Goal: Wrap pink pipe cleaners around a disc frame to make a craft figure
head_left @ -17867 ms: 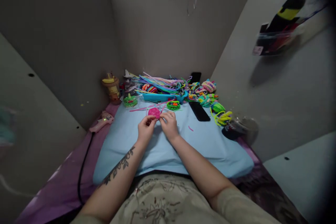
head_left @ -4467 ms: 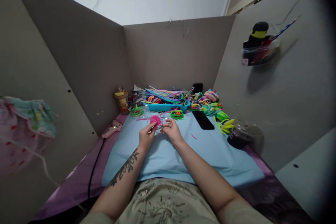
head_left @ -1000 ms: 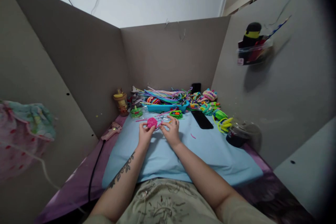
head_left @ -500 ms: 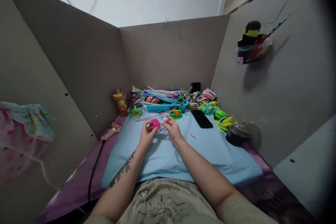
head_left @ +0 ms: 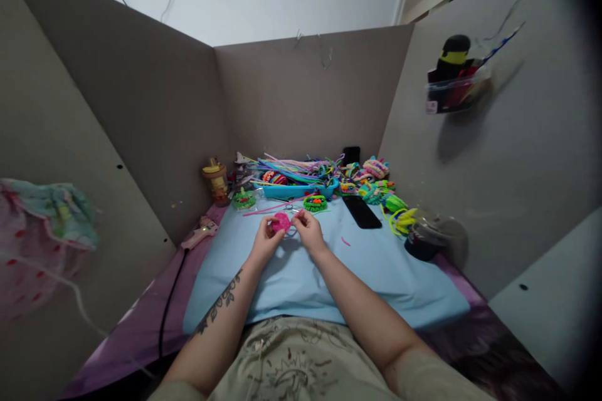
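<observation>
Over the light blue cloth (head_left: 301,282), my left hand (head_left: 266,239) grips a small round pink pipe-cleaner piece (head_left: 281,222) between thumb and fingers. At its right edge, my right hand (head_left: 308,230) pinches the pink pipe cleaner with its fingertips; the exact spot is too small to make out. Just beyond the hands lie scissors (head_left: 290,207) and long pink pipe cleaners (head_left: 263,210). A green round pipe-cleaner piece (head_left: 315,203) with orange bits sits behind my right hand.
A blue tray (head_left: 296,191) full of colourful pipe cleaners stands at the back. To its right are several finished pieces (head_left: 375,168) and a black phone (head_left: 361,212). A dark tub (head_left: 423,243), a cup (head_left: 217,183) and a pink glue gun (head_left: 200,235) line the sides. Grey panels (head_left: 310,94) enclose the table.
The pink piece has turned slightly and shifted a little to the right, closer to my right fingers. My right hand has lowered a touch towards its edge.
</observation>
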{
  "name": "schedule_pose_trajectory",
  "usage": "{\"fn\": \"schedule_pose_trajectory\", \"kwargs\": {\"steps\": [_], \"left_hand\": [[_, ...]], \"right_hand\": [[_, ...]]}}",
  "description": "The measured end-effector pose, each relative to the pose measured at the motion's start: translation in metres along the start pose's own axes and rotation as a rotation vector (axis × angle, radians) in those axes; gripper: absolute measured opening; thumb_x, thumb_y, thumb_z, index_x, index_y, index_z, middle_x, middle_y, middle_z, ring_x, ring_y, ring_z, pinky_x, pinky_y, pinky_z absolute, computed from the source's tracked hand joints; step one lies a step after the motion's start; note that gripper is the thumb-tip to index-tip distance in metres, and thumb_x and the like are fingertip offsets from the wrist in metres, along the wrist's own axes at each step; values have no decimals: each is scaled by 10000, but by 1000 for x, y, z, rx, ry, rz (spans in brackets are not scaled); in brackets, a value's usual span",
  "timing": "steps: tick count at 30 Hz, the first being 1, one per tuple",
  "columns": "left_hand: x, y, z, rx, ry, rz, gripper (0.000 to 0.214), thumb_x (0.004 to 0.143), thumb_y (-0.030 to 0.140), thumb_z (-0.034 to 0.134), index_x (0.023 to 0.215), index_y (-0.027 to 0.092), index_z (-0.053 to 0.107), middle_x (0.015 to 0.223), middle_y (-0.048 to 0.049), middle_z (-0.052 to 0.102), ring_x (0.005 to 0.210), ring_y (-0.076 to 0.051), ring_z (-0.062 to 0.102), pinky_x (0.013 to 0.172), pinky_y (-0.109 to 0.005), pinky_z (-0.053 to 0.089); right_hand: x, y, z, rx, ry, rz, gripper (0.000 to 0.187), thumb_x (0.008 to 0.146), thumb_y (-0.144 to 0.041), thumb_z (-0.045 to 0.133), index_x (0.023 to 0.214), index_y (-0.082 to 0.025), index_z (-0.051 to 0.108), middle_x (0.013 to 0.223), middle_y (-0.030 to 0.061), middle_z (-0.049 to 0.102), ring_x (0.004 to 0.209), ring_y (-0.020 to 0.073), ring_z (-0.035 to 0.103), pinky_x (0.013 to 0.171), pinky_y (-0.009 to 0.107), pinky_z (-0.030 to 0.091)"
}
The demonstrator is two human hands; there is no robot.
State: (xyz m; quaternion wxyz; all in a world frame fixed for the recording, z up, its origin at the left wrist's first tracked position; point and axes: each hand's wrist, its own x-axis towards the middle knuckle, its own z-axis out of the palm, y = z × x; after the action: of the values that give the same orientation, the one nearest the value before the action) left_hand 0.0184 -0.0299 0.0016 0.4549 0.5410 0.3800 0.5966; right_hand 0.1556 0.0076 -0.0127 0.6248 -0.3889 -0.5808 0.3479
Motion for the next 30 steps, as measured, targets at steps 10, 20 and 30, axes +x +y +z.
{"fn": "schedule_pose_trajectory", "kwargs": {"steps": [10, 20, 30], "left_hand": [[0, -2, 1, 123, 44, 65, 383, 614, 226, 752, 924, 185, 531, 788, 17, 574, 629, -98, 514, 592, -208, 381], [-2, 4, 4, 138, 90, 55, 360, 617, 268, 742, 903, 185, 540, 793, 7, 585, 639, -113, 525, 609, -221, 386], [1, -1, 1, 145, 137, 77, 322, 635, 257, 722, 897, 183, 551, 785, 6, 589, 665, -125, 542, 608, -224, 408]], "right_hand": [[3, 10, 5, 73, -17, 49, 224, 762, -409, 577, 718, -195, 531, 608, -17, 578, 570, 146, 558, 558, 259, 450], [1, 10, 6, 33, -17, 25, 244, 772, -437, 579, 721, -200, 556, 636, -10, 594, 583, 149, 555, 567, 259, 450], [-4, -5, 4, -134, 33, -66, 206, 803, -383, 559, 757, -186, 602, 616, -14, 586, 548, 136, 510, 534, 247, 415]]}}
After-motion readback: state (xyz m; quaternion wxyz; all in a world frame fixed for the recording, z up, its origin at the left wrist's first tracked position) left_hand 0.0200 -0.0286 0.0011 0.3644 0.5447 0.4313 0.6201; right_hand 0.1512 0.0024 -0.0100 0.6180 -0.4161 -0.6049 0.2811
